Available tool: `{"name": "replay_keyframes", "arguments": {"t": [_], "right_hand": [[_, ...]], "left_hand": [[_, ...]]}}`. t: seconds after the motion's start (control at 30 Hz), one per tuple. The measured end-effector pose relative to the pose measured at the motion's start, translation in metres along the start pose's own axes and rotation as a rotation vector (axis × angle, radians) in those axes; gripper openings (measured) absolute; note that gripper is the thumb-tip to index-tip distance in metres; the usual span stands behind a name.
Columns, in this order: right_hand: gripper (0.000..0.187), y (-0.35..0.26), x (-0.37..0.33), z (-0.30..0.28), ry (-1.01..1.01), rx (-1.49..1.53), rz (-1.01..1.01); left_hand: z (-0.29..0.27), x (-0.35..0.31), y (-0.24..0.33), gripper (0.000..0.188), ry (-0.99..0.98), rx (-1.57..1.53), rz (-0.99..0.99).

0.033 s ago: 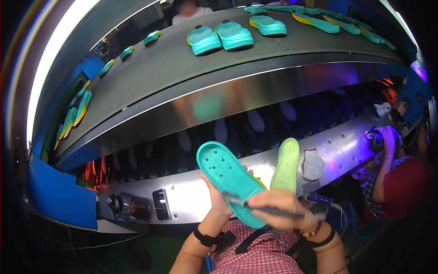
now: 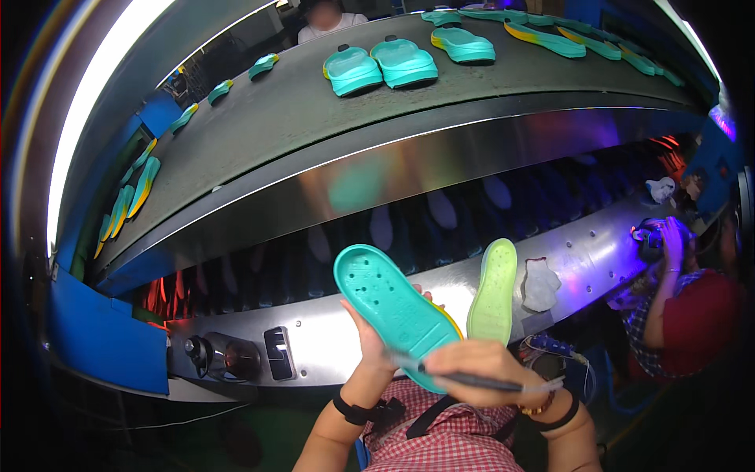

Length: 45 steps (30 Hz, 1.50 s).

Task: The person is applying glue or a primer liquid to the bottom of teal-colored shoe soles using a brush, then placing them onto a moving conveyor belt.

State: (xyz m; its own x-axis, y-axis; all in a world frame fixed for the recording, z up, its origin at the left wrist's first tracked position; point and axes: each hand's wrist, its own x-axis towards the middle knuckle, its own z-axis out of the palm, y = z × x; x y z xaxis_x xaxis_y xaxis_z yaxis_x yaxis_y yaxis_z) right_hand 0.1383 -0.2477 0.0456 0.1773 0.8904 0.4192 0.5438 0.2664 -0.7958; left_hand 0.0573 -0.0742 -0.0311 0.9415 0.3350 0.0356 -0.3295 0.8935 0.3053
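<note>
My left hand (image 2: 368, 340) is closed on a teal shoe sole (image 2: 377, 287) with a yellow edge, holding it tilted above the metal ledge, its recessed face with small holes turned up. Fingertips show past its right edge. Over the sole's near end, my right hand (image 2: 480, 366) grips a brush (image 2: 476, 381) by its dark handle. The brush's tip is smeared by motion at the sole's near left edge, so I cannot tell whether it touches. A pale green sole (image 2: 493, 291) lies on the ledge, just beyond my right hand.
Teal soles (image 2: 403, 63) line the dark conveyor belt (image 2: 275, 118) at the back. On the metal ledge (image 2: 322, 330) are a bottle (image 2: 232, 356), a phone (image 2: 278, 352) and a white cloth (image 2: 540, 285). A co-worker in red (image 2: 696, 322) sits at right; another person is behind the belt.
My right hand and the brush have shifted slightly nearer to me. The held sole has moved a little to the left.
</note>
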Motion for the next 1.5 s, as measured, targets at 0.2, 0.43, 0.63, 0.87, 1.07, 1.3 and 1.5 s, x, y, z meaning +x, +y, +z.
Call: {"name": "replay_keyframes", "arguments": {"t": [0.2,0.43,0.63,0.87,1.07,1.3,1.5], "right_hand": [[0.023,0.001,-0.017,-0.005,0.103,0.011,0.072],[0.025,0.011,-0.021,-0.014,0.230,0.296,0.199],[0.024,0.019,-0.031,-0.021,0.092,0.564,0.082],[0.020,0.015,-0.018,0.011,0.518,1.286,0.417],[0.021,0.005,-0.021,-0.003,0.267,0.651,0.307],[0.025,0.009,-0.007,-0.024,0.073,0.498,0.072],[0.021,0.007,-0.004,-0.039,-0.004,0.229,0.057]], "left_hand": [[0.004,0.003,0.015,0.096,0.021,0.005,0.062],[0.027,0.006,0.025,0.099,-0.034,0.092,0.119],[0.050,0.013,0.031,0.097,-0.146,0.153,0.092],[0.076,-0.013,-0.006,0.086,-0.161,0.080,0.116],[0.041,-0.008,-0.003,0.079,-0.050,0.232,-0.018],[0.036,0.001,0.003,0.080,-0.125,0.247,-0.047],[0.034,0.009,0.007,0.078,-0.128,0.350,-0.049]]}}
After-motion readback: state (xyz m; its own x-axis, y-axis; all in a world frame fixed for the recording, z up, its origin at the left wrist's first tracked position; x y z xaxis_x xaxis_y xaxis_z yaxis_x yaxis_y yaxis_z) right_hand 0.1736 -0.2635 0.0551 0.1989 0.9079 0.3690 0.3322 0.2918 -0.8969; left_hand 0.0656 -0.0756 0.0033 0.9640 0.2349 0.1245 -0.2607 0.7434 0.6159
